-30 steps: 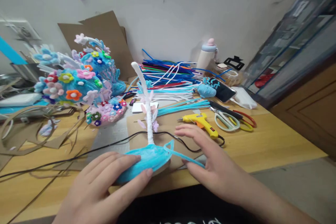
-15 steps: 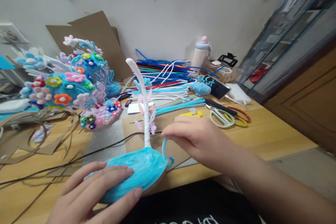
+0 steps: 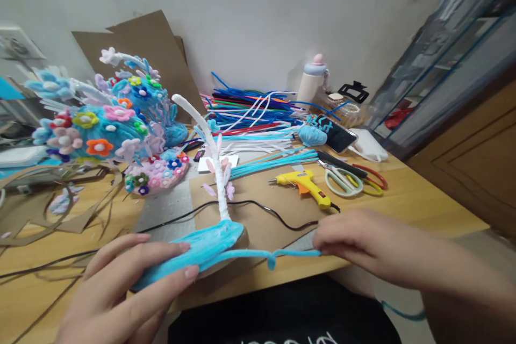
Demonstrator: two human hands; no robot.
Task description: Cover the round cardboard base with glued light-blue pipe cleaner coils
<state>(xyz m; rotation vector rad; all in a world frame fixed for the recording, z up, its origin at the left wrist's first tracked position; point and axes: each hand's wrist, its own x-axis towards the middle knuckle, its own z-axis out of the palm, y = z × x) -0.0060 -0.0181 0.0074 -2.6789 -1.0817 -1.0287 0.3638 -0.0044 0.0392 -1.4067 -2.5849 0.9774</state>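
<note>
My left hand (image 3: 121,285) grips the near edge of a round disc base (image 3: 201,244) wrapped in light blue pipe cleaner, thumb and fingers closed on it. A white wrapped stem (image 3: 212,156) with small pink petals rises from the disc. My right hand (image 3: 355,242) pinches the free end of a light blue pipe cleaner (image 3: 266,255) and holds it stretched out to the right from the disc's rim. Both hands are at the table's (image 3: 407,209) front edge.
A yellow glue gun (image 3: 306,185) with a black cord lies behind my right hand, scissors (image 3: 350,180) beside it. A heap of coloured pipe cleaners (image 3: 253,113), a phone (image 3: 336,137) and a bottle (image 3: 312,83) stand farther back. Finished flower pieces (image 3: 105,123) and cardboard scraps fill the left.
My right hand has pulled the blue pipe cleaner's end away from the stem, out to the right and toward me, drawing it straight. The disc has tipped flatter in my left hand.
</note>
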